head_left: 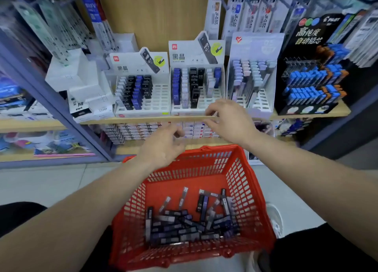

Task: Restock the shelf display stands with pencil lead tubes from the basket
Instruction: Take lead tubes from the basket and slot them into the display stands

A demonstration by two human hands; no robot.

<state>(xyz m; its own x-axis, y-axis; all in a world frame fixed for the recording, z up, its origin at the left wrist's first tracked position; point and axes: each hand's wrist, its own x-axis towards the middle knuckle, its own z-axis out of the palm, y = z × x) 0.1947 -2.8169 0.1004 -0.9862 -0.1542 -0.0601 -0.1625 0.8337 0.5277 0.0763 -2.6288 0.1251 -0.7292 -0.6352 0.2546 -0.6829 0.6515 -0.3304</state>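
Many tubes (180, 231) are heaped in the basket (241, 169). Right hand (229, 120) is held released, empty, before the middle stand (196, 87); left hand (161, 147) is blurred, grip cannot be told. Step judged: between placements. Next, a tube must be picked and slotted upright into a free slot.

Person, catalogued from alongside.
1. Left grip (163, 147) and left forearm (86, 200): bare along the whole visible length, from the lower left corner to mid-frame.
2. Right grip (227, 120) and right forearm (302, 169): likewise bare, from the right edge.
3. Legwear: black cloth (18, 216) at far left, and more at lower right.
4. Pale shoe (275, 220), rounded, blurred, right of centre.
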